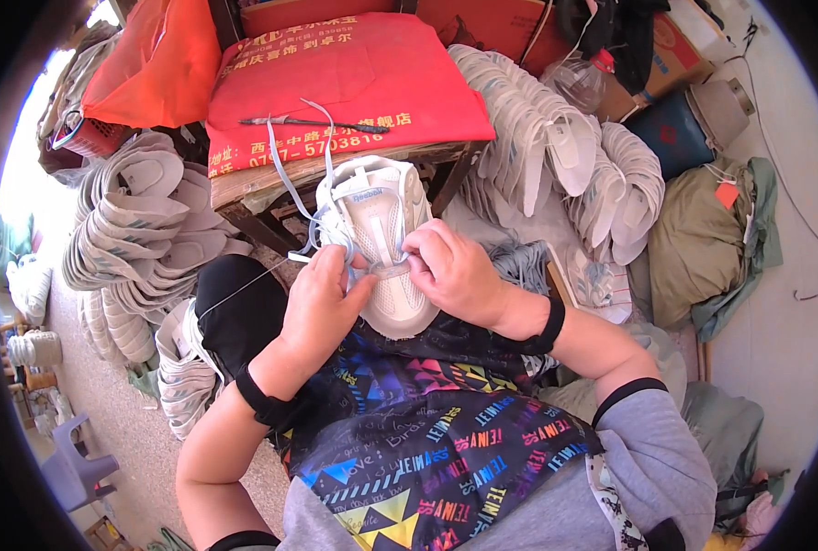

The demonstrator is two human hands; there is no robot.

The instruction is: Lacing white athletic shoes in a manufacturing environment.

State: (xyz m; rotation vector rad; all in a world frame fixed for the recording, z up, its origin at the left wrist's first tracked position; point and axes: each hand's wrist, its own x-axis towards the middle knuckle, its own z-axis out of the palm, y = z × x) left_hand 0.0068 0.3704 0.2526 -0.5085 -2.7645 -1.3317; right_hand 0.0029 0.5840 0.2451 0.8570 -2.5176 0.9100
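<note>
A white shoe upper (375,220) with mesh panels lies between my hands, its rounded toe toward me and its heel end near the table edge. A pale blue shoelace (285,170) hangs loose from its left side, one length reaching over the table. My left hand (322,294) grips the left edge of the upper, thumb on top and fingers curled. On the opposite side, my right hand (455,280) is closed in a pinch on the lace by the eyelets; its fingertips partly hide the lace. A thin tool with a dark handle (322,124) rests beyond the shoe.
A red bag (354,83) covers the low wooden table (244,193) ahead. Stacks of white shoe uppers stand left (124,220) and right (519,119). A black padded seat (239,303) is left of my arm. Pale blue laces (519,264) lie bundled at right, near a khaki sack (698,243).
</note>
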